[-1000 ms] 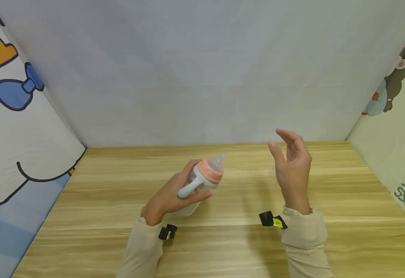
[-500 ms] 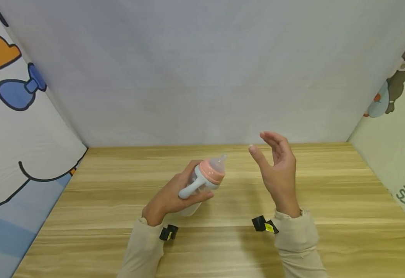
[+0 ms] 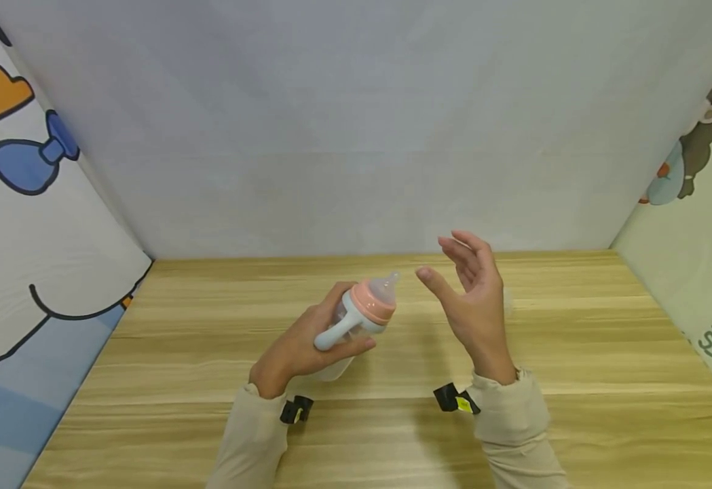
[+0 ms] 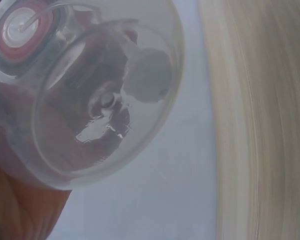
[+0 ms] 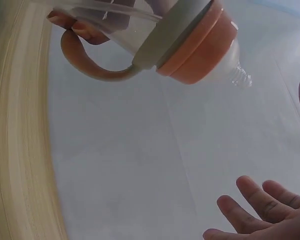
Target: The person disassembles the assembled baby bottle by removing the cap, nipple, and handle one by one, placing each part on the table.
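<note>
My left hand point(image 3: 297, 346) grips a clear baby bottle point(image 3: 372, 303) round its body, above the table. The bottle has a pink collar, a pale blue handle and a clear teat, and it tilts with the teat up and to the right. In the left wrist view, the bottle's see-through base point(image 4: 105, 105) fills the upper left. To the right of the teat, my right hand point(image 3: 476, 309) is held up with fingers spread and slightly bent, holding nothing. In the right wrist view, its fingers point(image 5: 262, 210) are apart from the bottle point(image 5: 197, 47).
A faint, clear object point(image 3: 508, 301) shows on the table just right of my right hand, mostly hidden. The wood-grain table point(image 3: 209, 305) meets a pale cloth wall point(image 3: 331, 136) at the back. Printed cartoon panels stand left point(image 3: 26, 265) and right point(image 3: 691, 272).
My right hand has moved left, nearer the bottle's teat, with its fingers still apart. The left hand and the bottle have hardly moved.
</note>
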A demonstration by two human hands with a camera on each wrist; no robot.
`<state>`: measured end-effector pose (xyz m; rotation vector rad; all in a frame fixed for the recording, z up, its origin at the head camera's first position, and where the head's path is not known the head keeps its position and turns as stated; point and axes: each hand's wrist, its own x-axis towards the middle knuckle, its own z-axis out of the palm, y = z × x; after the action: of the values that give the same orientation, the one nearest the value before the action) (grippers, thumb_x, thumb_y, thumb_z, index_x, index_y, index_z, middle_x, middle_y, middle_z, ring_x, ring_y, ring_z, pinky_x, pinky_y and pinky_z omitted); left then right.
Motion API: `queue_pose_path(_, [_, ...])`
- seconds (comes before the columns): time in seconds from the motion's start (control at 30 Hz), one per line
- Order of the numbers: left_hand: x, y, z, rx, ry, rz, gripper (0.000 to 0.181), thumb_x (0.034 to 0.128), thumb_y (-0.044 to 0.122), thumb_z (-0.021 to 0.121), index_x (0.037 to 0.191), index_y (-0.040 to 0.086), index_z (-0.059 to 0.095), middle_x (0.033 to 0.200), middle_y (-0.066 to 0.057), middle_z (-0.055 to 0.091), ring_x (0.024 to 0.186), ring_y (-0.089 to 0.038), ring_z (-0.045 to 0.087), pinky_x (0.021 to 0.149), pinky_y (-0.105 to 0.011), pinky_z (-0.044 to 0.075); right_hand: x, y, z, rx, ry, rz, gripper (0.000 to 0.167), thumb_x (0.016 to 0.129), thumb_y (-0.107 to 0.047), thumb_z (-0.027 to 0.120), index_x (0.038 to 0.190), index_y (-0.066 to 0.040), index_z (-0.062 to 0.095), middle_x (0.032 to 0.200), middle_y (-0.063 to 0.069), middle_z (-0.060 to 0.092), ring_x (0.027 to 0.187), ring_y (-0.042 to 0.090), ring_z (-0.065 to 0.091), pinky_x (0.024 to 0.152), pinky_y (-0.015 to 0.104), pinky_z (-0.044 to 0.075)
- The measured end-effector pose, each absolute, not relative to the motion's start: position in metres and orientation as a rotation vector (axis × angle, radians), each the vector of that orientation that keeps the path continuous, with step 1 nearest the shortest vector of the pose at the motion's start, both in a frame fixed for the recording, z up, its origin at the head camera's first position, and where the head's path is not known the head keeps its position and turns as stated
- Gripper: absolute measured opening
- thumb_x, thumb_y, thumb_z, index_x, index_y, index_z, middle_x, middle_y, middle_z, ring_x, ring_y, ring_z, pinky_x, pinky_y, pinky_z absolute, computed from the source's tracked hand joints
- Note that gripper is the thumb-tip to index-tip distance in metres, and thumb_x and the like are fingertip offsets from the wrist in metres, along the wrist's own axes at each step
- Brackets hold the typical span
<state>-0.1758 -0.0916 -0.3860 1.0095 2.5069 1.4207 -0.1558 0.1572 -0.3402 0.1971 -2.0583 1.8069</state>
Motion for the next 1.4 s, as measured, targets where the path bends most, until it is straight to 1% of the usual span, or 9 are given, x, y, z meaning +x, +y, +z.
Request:
queue_pose_path(0.23, [-0.176, -0.091, -0.385, 1.028, 2.495, 1.429, 0.069, 0.0905, 0.026, 0.076, 0.146, 0.025, 0.036, 0.120, -0.002, 0.065, 0.092, -0.014, 0.065, 0.080, -0.032, 0.054, -0.155, 0.152, -0.342, 0.217, -2.074, 1.823, 0.067, 0.091, -0.011, 0.075, 0.148, -0.015, 0.041, 0.144, 0.007, 0.057, 0.138, 0.018, 0.049, 0.125, 0.044, 0.025])
queue_pose_path(0.47, [-0.176, -0.091, -0.385, 1.053, 2.501, 1.423, 0.069, 0.0909, 0.026, 0.076, 0.147, 0.025, 0.035, 0.119, -0.002, 0.065, 0.091, -0.013, 0.065, 0.079, -0.032, 0.054, -0.155, 0.141, -0.345, 0.261, -2.098, 1.833, 0.069, 0.090, -0.011, 0.076, 0.148, -0.018, 0.041, 0.143, 0.005, 0.058, 0.137, 0.019, 0.049, 0.125, 0.046, 0.024])
queue_pose_path(0.77, [-0.176, -0.091, -0.383, 1.073, 2.518, 1.412, 0.068, 0.0909, 0.027, 0.076, 0.146, 0.022, 0.036, 0.117, -0.001, 0.066, 0.090, -0.011, 0.065, 0.079, -0.030, 0.054, -0.153, 0.130, -0.347, 0.311, -2.134, 1.886, 0.067, 0.091, -0.016, 0.075, 0.149, -0.020, 0.041, 0.143, 0.006, 0.059, 0.139, 0.022, 0.048, 0.125, 0.048, 0.024])
queue_pose_path(0.87, [-0.176, -0.091, -0.383, 1.075, 2.521, 1.414, 0.067, 0.0909, 0.027, 0.076, 0.146, 0.022, 0.037, 0.116, -0.001, 0.066, 0.089, -0.010, 0.066, 0.078, -0.030, 0.055, -0.152, 0.126, -0.348, 0.321, -2.136, 1.890, 0.067, 0.091, -0.016, 0.076, 0.148, -0.019, 0.041, 0.143, 0.007, 0.059, 0.142, 0.024, 0.046, 0.125, 0.050, 0.023])
queue_pose_path(0.97, [-0.175, -0.091, -0.382, 1.070, 2.520, 1.415, 0.067, 0.0911, 0.028, 0.076, 0.146, 0.021, 0.037, 0.116, -0.001, 0.066, 0.088, -0.011, 0.066, 0.077, -0.030, 0.055, -0.152, 0.122, -0.350, 0.325, -2.151, 1.888, 0.067, 0.091, -0.017, 0.076, 0.148, -0.017, 0.041, 0.142, 0.008, 0.060, 0.145, 0.023, 0.044, 0.125, 0.052, 0.022])
queue_pose_path(1.17, [-0.175, -0.091, -0.382, 1.071, 2.516, 1.407, 0.067, 0.0916, 0.028, 0.075, 0.146, 0.022, 0.037, 0.113, -0.001, 0.066, 0.084, -0.012, 0.065, 0.074, -0.029, 0.054, -0.154, 0.114, -0.355, 0.339, -2.178, 1.900, 0.066, 0.090, -0.016, 0.076, 0.146, -0.016, 0.042, 0.141, 0.009, 0.061, 0.146, 0.023, 0.043, 0.125, 0.054, 0.021])
queue_pose_path(1.33, [-0.175, -0.091, -0.382, 1.089, 2.494, 1.416, 0.065, 0.0922, 0.025, 0.075, 0.145, 0.023, 0.037, 0.108, -0.003, 0.068, 0.079, -0.009, 0.064, 0.071, -0.029, 0.054, -0.153, 0.108, -0.359, 0.360, -2.189, 1.910, 0.068, 0.089, -0.023, 0.078, 0.146, -0.018, 0.042, 0.140, 0.007, 0.062, 0.148, 0.022, 0.038, 0.125, 0.058, 0.017])
queue_pose_path(1.4, [-0.174, -0.091, -0.381, 1.085, 2.494, 1.414, 0.064, 0.0922, 0.026, 0.075, 0.144, 0.023, 0.037, 0.108, -0.003, 0.068, 0.079, -0.009, 0.064, 0.071, -0.029, 0.055, -0.152, 0.106, -0.360, 0.363, -2.198, 1.918, 0.069, 0.088, -0.025, 0.079, 0.146, -0.019, 0.042, 0.140, 0.007, 0.062, 0.147, 0.021, 0.039, 0.123, 0.059, 0.020])
